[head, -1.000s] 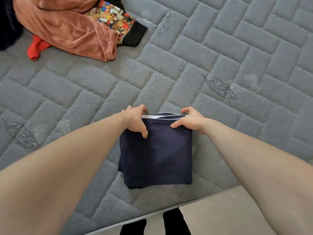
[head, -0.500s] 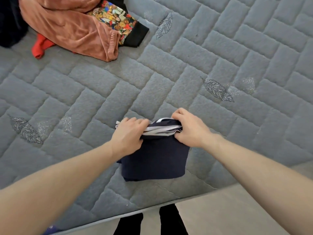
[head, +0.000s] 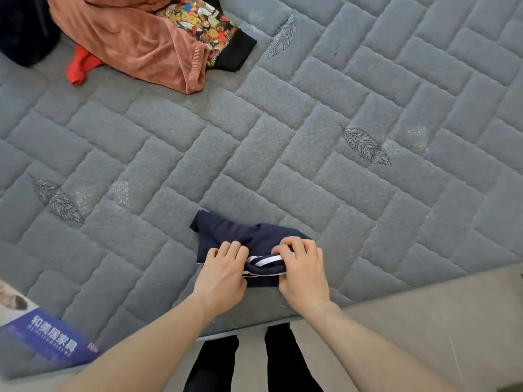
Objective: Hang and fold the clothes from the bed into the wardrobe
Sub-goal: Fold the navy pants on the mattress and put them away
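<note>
A navy garment (head: 240, 236) with a white-striped edge lies folded small near the front edge of the grey quilted bed (head: 283, 142). My left hand (head: 223, 271) grips its left side and my right hand (head: 302, 271) grips its right side, both pressing the striped edge down toward me. At the far left lies a heap of clothes: a salmon velvet piece (head: 133, 41), a colourful patterned garment with black trim (head: 206, 21), a red item (head: 80, 66) and a dark one (head: 22, 29).
The bed's front edge runs just below my hands, with beige floor (head: 424, 321) beyond and my dark-trousered legs (head: 249, 363) against it. A blue printed label (head: 48, 340) shows at the bed's lower left corner.
Both hands brought the garment's far striped edge over toward me, folding the navy piece smaller. The view shifted, showing more of the bed's front edge and the blue label.
</note>
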Demonstrator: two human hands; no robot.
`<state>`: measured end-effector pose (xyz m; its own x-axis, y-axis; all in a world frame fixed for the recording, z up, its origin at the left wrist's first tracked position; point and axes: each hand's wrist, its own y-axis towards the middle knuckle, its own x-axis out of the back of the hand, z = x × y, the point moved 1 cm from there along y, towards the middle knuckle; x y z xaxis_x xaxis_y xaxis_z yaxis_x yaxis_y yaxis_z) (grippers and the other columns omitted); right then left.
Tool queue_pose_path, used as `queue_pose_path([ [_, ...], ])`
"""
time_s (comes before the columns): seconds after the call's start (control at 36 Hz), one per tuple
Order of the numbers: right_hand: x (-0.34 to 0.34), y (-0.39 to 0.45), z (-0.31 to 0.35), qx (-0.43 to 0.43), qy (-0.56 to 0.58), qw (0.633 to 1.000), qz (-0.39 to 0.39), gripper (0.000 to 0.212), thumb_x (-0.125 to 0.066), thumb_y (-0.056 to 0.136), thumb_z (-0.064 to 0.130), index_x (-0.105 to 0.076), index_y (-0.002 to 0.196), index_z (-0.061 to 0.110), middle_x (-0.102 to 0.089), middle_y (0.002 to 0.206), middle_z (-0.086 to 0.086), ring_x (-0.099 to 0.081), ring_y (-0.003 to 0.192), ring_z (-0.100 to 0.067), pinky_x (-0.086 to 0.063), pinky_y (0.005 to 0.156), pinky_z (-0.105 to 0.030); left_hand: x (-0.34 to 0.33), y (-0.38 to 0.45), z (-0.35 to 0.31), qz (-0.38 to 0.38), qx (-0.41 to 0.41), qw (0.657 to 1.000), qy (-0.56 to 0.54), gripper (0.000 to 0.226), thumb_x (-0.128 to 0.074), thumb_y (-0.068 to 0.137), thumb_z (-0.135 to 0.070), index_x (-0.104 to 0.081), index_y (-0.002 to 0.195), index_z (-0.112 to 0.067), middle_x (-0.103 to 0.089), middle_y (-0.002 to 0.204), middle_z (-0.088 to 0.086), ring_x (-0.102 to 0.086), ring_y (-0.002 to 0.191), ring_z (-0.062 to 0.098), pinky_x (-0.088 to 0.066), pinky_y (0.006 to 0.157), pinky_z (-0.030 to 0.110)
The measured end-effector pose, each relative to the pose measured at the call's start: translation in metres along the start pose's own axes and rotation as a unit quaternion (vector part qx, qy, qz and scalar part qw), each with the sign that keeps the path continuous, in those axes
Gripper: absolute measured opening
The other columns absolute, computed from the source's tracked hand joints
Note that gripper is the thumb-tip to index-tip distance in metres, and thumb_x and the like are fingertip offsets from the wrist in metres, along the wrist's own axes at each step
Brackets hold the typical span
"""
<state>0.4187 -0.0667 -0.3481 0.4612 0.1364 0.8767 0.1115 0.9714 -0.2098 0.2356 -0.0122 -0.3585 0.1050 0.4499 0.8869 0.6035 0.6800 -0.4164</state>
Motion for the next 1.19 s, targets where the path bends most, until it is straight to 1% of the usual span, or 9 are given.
queue_pose_path([
  [0.17, -0.002, -0.030, -0.004, -0.020, 0.112, 0.993, 0.014, 0.029, -0.066, 0.079, 0.045, -0.067, 0.104, 0.031, -0.051, 0.116, 0.016, -0.046, 0.108, -0.014, -0.039, 0.092, -0.030, 0.010, -0.003, 0.004, 0.038, 0.110, 0.952, -0.283, 0.056, -0.055, 0.073, -0.056, -0.039, 0.118, -0.028, -0.042, 0.115, -0.013, -0.055, 0.096, 0.014, -0.045, 0.083, 0.036],
  [0.28, -0.001, -0.041, 0.000, -0.108, 0.223, 0.968, -0.036, 0.014, -0.071, 0.088, 0.032, -0.064, 0.100, 0.031, -0.047, 0.108, 0.020, -0.053, 0.096, -0.004, -0.048, 0.086, -0.033, 0.021, 0.012, 0.022, -0.028, 0.218, 0.907, -0.359, 0.076, -0.070, 0.081, -0.053, -0.032, 0.140, -0.023, -0.029, 0.138, -0.009, -0.063, 0.106, 0.023, -0.048, 0.094, 0.038],
  [0.36, -0.006, -0.043, -0.001, -0.267, 0.281, 0.920, -0.055, 0.069, -0.086, 0.071, 0.023, -0.043, 0.122, 0.041, -0.034, 0.117, 0.022, -0.058, 0.084, -0.003, -0.047, 0.076, -0.024, 0.016, 0.016, 0.042, 0.056, 0.241, 0.912, -0.326, 0.097, -0.076, 0.080, -0.054, -0.023, 0.156, -0.024, -0.023, 0.161, -0.005, -0.045, 0.138, 0.022, -0.040, 0.109, 0.039],
  [0.5, -0.024, -0.042, -0.012, -0.344, 0.376, 0.858, 0.061, 0.121, -0.092, 0.057, 0.026, -0.024, 0.156, 0.036, -0.045, 0.141, 0.020, -0.044, 0.120, 0.010, -0.036, 0.097, -0.015, 0.007, 0.016, 0.051, 0.188, 0.231, 0.917, -0.267, 0.128, -0.073, 0.046, -0.081, -0.027, 0.154, -0.031, -0.035, 0.154, -0.004, -0.053, 0.131, 0.023, -0.047, 0.106, 0.042],
  [0.61, -0.028, -0.039, -0.024, -0.357, 0.361, 0.859, 0.072, 0.104, -0.091, 0.045, 0.039, -0.039, 0.131, 0.065, -0.057, 0.119, 0.036, -0.050, 0.117, 0.007, -0.040, 0.088, -0.011, 0.009, 0.024, 0.062, 0.206, 0.262, 0.908, -0.255, 0.097, -0.077, 0.030, -0.082, -0.061, 0.112, -0.032, -0.068, 0.115, -0.007, -0.064, 0.096, 0.017, -0.054, 0.085, 0.033],
  [0.75, -0.020, -0.026, -0.025, -0.379, 0.266, 0.877, 0.129, 0.104, -0.088, 0.038, 0.055, -0.046, 0.131, 0.038, -0.050, 0.124, 0.009, -0.042, 0.125, -0.019, -0.040, 0.102, -0.029, 0.008, 0.013, 0.062, 0.203, 0.321, 0.897, -0.226, 0.114, -0.070, 0.027, -0.088, -0.055, 0.129, -0.041, -0.040, 0.140, -0.002, -0.037, 0.135, 0.027, -0.036, 0.111, 0.044],
  [0.86, -0.017, -0.025, -0.024, -0.410, 0.332, 0.838, 0.142, 0.098, -0.094, 0.040, 0.043, -0.042, 0.123, 0.035, -0.056, 0.123, 0.004, -0.053, 0.119, -0.017, -0.050, 0.096, -0.030, -0.001, -0.002, 0.064, 0.159, 0.346, 0.811, -0.444, 0.111, -0.090, 0.031, -0.055, -0.056, 0.127, -0.013, -0.065, 0.124, 0.004, -0.065, 0.111, 0.022, -0.054, 0.099, 0.043],
  [1.0, -0.001, -0.036, -0.013, -0.396, 0.380, 0.825, 0.134, 0.092, -0.097, 0.044, 0.025, -0.046, 0.121, 0.024, -0.066, 0.112, 0.007, -0.067, 0.099, -0.007, -0.057, 0.081, -0.028, 0.006, -0.034, 0.060, 0.199, 0.340, 0.729, -0.560, 0.047, -0.090, 0.069, -0.011, -0.072, 0.111, -0.001, -0.079, 0.094, 0.009, -0.076, 0.087, 0.025, -0.060, 0.076, 0.034],
  [1.19, 0.094, -0.088, 0.049, -0.336, 0.471, 0.814, 0.048, 0.060, -0.093, 0.054, 0.015, -0.072, 0.109, 0.028, -0.078, 0.103, 0.007, -0.074, 0.097, -0.009, -0.056, 0.078, -0.025, 0.117, -0.081, 0.043, 0.162, 0.275, 0.672, -0.668, 0.050, -0.088, 0.067, -0.011, -0.072, 0.114, -0.008, -0.077, 0.105, 0.014, -0.076, 0.095, 0.031, -0.061, 0.072, 0.036],
])
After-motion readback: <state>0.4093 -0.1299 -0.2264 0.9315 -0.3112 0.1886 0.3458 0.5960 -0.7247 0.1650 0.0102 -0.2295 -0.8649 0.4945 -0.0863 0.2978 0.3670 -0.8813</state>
